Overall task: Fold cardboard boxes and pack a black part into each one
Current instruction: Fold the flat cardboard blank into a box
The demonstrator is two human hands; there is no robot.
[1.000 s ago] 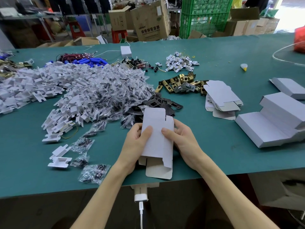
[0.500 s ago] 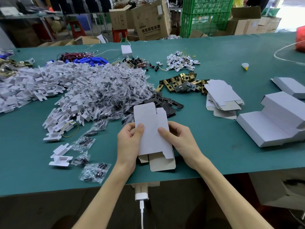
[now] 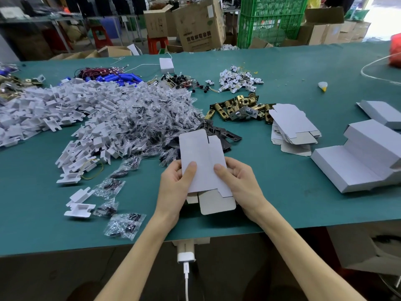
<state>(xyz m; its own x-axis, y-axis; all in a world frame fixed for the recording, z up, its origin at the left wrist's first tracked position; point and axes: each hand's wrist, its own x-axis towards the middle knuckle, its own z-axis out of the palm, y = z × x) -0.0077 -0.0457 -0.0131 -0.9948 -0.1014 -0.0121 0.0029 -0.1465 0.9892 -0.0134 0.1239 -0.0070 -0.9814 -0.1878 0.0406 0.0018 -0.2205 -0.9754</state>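
Gripping a flattened white cardboard box (image 3: 201,155) with both hands, tilted up over the near part of the green counter (image 3: 293,203).

Pinching the left edge with the left hand (image 3: 173,187), thumb flat on the front face and fingers curled behind; pinching the right edge likewise with the right hand (image 3: 240,183). Pressed flat, with the bottom flaps hanging loose below the thumbs. Just beyond it on the counter, a small heap of black parts (image 3: 221,135). Farther right, a stack of flat box blanks (image 3: 293,127) beside brass latches (image 3: 238,107). At the far right, closed white boxes (image 3: 358,161) stepped together, contents hidden. To the left, a heap of clear plastic bags (image 3: 141,118) of small dark pieces, mingling with a heap of white inserts (image 3: 54,109).
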